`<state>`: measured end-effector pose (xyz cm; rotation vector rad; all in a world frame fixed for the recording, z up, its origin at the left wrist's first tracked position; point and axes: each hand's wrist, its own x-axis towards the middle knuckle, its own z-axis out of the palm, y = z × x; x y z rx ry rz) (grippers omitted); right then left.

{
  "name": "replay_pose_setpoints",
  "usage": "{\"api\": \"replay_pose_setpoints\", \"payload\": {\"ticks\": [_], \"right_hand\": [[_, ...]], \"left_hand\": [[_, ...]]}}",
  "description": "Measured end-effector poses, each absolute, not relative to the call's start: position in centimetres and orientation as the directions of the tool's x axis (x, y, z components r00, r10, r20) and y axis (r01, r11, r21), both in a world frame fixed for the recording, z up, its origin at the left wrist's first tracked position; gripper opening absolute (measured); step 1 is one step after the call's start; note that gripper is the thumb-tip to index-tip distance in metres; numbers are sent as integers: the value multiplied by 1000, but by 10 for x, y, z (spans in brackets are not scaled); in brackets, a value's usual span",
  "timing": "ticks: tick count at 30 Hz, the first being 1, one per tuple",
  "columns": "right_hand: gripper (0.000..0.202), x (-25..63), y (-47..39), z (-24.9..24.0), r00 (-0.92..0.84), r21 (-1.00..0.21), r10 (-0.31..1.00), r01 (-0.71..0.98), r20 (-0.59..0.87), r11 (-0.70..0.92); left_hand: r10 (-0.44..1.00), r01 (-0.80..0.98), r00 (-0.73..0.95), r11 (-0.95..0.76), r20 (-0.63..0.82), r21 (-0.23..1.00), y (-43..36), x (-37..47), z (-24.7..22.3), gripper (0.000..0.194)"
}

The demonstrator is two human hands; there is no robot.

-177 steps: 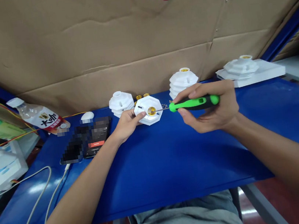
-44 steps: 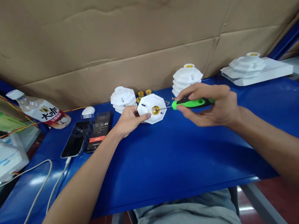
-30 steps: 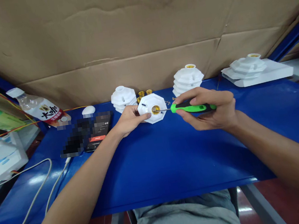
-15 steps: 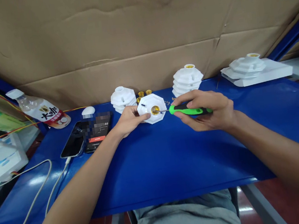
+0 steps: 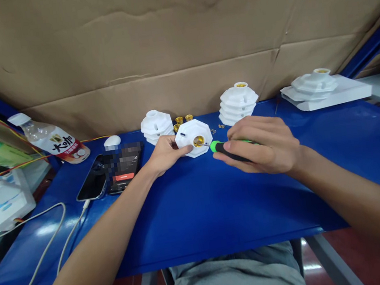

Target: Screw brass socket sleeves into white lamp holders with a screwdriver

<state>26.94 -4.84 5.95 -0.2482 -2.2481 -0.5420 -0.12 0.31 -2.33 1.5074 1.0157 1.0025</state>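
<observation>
My left hand (image 5: 166, 155) grips the left edge of a white octagonal lamp holder (image 5: 192, 130), its thumb on the front face. The lamp holder is tilted so that its socket, with a gold threaded metal sleeve (image 5: 198, 140), faces me. In my right hand (image 5: 264, 144) is a green and black screwdriver (image 5: 216, 147), held by its handle with the fingers wrapped round. Its thin shaft points left into the socket; the tip is too small to make out. Behind the lamp holder lie several loose gold threaded sleeves (image 5: 189, 117) and small screws (image 5: 221, 126).
White lamp holders stand in stacks at the back left (image 5: 155, 124) and back centre (image 5: 239, 100). More sit on a white box (image 5: 352, 89) at right. To the left are two phones (image 5: 92, 179), a white charging cable (image 5: 65, 209) and a drink bottle (image 5: 51, 140). Cardboard (image 5: 160, 33) rises behind.
My right hand has turned round the screwdriver handle, and the handle now tilts and sits slightly further left. The lamp holder has shifted a little to the right in my left hand.
</observation>
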Motion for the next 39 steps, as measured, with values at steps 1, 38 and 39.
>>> {"api": "replay_pose_setpoints", "payload": {"ticks": [1,38,39], "right_hand": [[26,269,-49,59,-658,340,-21,361,752,869],[23,266,-51,57,-666,375,-60,341,744,862],[24,265,-51,57,-667,382,-68,337,742,860]], "left_hand": [[950,111,298,-132,93,985,3,-1,-23,23],[961,91,257,-129,102,987,0,4,-18,21],[961,98,257,-131,102,987,0,4,-18,20]]}}
